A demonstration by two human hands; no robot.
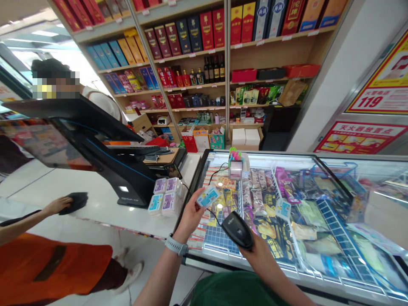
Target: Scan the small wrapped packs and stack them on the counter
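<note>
Between the fingers of my left hand (191, 214) is a small flat box with a blue and yellow label (208, 196), held over the freezer's left part. My right hand (251, 248) grips a black handheld scanner (237, 229), whose head points up and left towards the box; its cable runs up to the left. Stacks of similar small boxes with purple and blue labels (164, 197) stand on the white counter (140, 219), left of my left hand. Another such box (283, 208) lies on the freezer glass, right of the scanner.
A black checkout monitor stand (127, 170) rises from the counter. At the left, a person in an orange garment (54, 265) has a hand on a dark object (74, 203). The glass-topped freezer (306, 259) holds packaged food. Shelves with boxes and bottles (197, 87) stand behind.
</note>
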